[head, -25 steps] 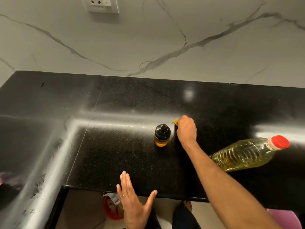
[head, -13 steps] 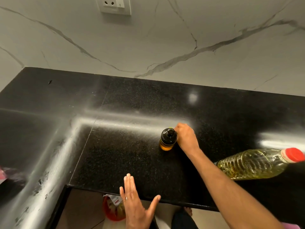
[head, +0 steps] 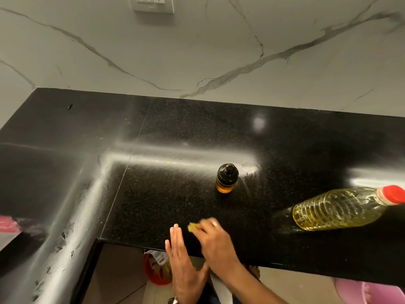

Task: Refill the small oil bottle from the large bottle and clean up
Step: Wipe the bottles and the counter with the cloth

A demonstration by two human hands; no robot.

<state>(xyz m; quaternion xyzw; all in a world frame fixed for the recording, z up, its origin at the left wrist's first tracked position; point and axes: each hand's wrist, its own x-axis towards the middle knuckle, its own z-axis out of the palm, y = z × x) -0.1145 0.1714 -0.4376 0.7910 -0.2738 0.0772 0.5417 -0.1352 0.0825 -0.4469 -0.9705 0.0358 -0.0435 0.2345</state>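
Yellow soft cleaning pad [head: 192,227], light and pliable, pinched under my right hand [head: 215,240]; left hand [head: 183,265] flat, fingers together.

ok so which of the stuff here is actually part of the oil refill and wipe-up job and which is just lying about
Part of the job:
- small oil bottle, upright, capped
- large bottle, red cap on
- yellow-green wiping piece under the right hand
- left hand, flat at the counter edge

Just lying about:
- red bin on the floor
- wall socket
- pink item at far left
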